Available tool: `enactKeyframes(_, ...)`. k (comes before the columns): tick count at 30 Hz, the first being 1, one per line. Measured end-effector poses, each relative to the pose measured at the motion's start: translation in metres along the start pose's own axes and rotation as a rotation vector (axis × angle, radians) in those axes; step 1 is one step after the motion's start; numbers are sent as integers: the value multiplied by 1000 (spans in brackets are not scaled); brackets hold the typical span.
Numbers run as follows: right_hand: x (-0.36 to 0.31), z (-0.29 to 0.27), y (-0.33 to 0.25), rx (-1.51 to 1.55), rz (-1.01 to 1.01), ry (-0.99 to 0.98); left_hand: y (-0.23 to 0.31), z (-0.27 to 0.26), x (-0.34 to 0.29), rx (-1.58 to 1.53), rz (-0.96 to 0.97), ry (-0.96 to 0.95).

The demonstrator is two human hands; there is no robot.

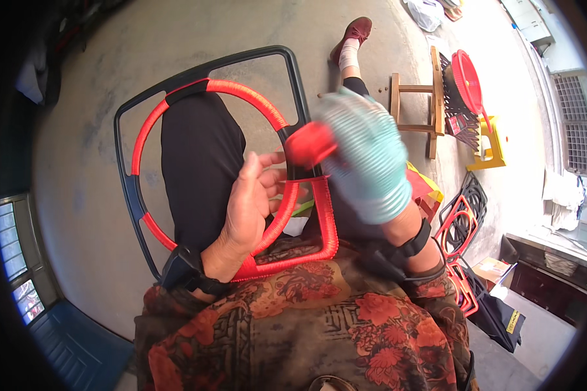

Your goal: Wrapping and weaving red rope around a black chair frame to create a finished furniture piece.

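A black frame (pixel 298 85) with a round ring inside it lies across my lap. Glossy red cord (pixel 244 93) wraps parts of the ring and the frame's near right corner. My left hand (pixel 248 202), bare, is at the ring's right side with its fingers apart, the fingertips reaching the ring. My right hand (pixel 365 156), in a ribbed teal glove and smeared by motion, is closed on a red bundle (pixel 311 144), apparently cord, just above the black joint between ring and frame. A thin red strand runs across that joint. The glove hides part of the bundle.
A wooden stool (pixel 414 88) lies on its side at the right, beside a red basket (pixel 466 81) and a yellow stool (pixel 494 143). Farther right are more black and red frames (pixel 460 228). My outstretched foot is at the top; a blue seat (pixel 78 345) stands lower left.
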State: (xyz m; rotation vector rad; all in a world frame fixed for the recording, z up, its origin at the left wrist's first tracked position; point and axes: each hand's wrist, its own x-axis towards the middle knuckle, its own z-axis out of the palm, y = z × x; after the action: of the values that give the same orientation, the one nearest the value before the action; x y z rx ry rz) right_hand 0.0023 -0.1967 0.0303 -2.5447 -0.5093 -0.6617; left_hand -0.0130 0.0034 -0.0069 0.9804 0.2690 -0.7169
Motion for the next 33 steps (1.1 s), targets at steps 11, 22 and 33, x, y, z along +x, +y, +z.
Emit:
enactKeyframes(11,-40,56,48,1049,723,-468,-19,-22,17,114,252,157)
enactKeyframes(22,-58,52,56,1257,785,-128,-5,-17,11,-1,-88,7)
enactKeyframes(33,-159,-70,154,1885,789,658,-10,-12,9,32,-25,23)
